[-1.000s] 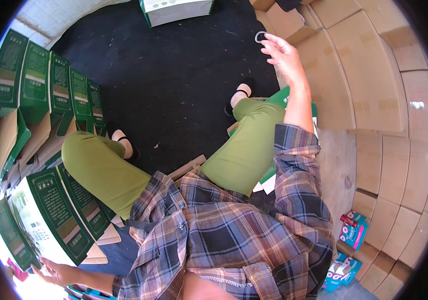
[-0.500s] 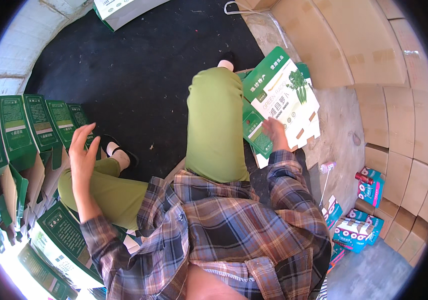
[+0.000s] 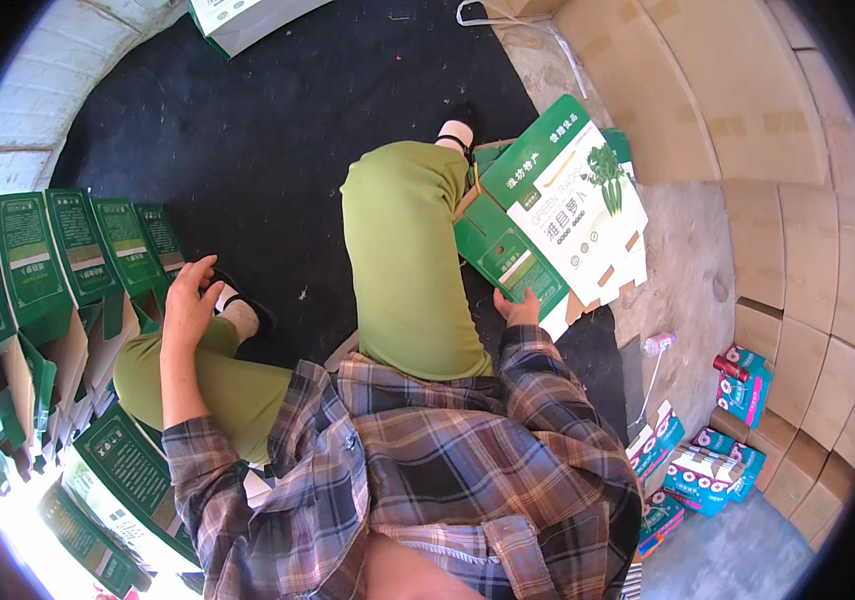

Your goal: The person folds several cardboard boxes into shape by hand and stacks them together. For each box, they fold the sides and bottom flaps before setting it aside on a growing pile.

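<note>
Lying across the right edge of the black mat and onto the bare floor, a flattened carton is showing a white panel printed with a leafy green vegetable and small round icons, bordered by deep green bands, with notched flaps and tan cut-outs along its lower right side. More green card is lying beneath it. A person's right hand is meeting the carton's lower edge, thumb and fingers slightly parted; whether they are gripping the card, one cannot tell. The left hand is hovering near the left knee, fingers loosely curled, a narrow gap showing between them and the thumb. Green boxes are standing in a row along the mat's left edge, a white-and-green box is sitting toward its far edge, and brown boxes and blue packs are resting beyond its right edge.
</note>
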### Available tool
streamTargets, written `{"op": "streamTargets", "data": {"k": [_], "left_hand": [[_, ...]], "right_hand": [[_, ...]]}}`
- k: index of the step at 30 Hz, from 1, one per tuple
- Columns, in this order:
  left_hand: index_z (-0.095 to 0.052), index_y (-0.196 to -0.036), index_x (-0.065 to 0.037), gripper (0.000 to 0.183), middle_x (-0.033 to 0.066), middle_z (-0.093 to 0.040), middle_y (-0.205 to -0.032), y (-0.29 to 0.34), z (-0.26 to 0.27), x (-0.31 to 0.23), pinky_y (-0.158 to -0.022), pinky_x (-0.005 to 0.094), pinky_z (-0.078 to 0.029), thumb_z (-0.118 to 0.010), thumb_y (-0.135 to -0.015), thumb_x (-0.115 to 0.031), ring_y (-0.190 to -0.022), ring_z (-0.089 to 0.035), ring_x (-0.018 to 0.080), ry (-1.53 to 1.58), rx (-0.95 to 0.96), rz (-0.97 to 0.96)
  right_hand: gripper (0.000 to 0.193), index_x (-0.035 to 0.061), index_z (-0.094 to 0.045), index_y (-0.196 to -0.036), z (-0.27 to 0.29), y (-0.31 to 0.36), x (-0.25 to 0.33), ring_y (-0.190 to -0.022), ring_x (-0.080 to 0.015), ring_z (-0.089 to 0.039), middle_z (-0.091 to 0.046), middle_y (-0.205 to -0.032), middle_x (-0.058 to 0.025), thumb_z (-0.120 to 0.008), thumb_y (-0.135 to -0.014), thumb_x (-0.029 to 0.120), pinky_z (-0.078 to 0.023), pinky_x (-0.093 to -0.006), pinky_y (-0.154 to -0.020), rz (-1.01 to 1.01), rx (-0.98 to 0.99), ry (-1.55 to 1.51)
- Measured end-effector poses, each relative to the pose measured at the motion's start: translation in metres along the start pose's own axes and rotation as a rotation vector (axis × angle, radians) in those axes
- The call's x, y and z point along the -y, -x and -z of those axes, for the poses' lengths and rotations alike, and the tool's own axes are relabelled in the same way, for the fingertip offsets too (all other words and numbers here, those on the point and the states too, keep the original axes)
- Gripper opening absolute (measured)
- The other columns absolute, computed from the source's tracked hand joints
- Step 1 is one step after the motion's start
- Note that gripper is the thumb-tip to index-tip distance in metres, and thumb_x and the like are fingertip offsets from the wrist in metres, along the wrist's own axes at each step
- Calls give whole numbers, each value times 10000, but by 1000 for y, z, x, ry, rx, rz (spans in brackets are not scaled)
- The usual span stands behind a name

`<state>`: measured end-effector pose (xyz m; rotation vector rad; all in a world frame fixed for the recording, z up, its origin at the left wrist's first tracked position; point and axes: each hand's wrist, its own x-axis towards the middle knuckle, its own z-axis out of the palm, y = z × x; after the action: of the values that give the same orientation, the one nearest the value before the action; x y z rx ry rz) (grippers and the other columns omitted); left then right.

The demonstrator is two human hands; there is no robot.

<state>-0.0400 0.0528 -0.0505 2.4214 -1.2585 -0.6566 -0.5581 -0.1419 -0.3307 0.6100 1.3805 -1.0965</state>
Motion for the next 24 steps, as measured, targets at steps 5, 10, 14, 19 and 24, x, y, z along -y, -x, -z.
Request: {"op": "streamTargets", "data": {"k": [5,10,14,19,24], "left_hand": [[-601,-1174,-55,429,104,-597,-904,-5,-4,0,-737,337,-488,-679,-755,-6,-807,-583,230,-16,-1,-34],[-599,-1173,-60,429,101,-589,-888,-8,-5,-1,-734,341,-489,-683,-755,-8,-802,-583,231,-13,3,-31],[-600,-1175,-68,427,98,-589,-894,-3,-2,-1,-728,341,-489,-688,-759,-25,-794,-583,230,-27,-14,-38],[-599,-1181,-73,436,98,-594,-906,-6,-3,-1,-728,340,-494,-692,-758,-33,-791,-588,232,20,-11,-58],[-596,-1184,-64,437,106,-595,-914,1,3,0,-730,351,-496,-700,-759,-57,-796,-591,245,29,1,-40]], "right_hand": [[457,100,-456,-1239,11,-19,1,-1094,-314,-466,-474,-1192,-138,-567,-909,395,-422,-507,-913,-1,63,-1],[551,128,-494,-1208,22,-3,5,-978,-234,-511,-541,-1095,-80,-621,-851,530,-437,-420,-827,99,68,-31],[559,114,-540,-1159,19,38,34,-887,-215,-536,-582,-1026,-53,-696,-796,510,-451,-374,-759,157,236,-43],[444,89,-506,-1256,5,85,98,-1047,-277,-574,-588,-1193,-96,-641,-891,302,-501,-435,-831,461,325,95],[415,-4,-464,-1295,-77,174,124,-1061,-276,-598,-571,-1224,-142,-582,-920,127,-508,-436,-882,925,307,345]]}}
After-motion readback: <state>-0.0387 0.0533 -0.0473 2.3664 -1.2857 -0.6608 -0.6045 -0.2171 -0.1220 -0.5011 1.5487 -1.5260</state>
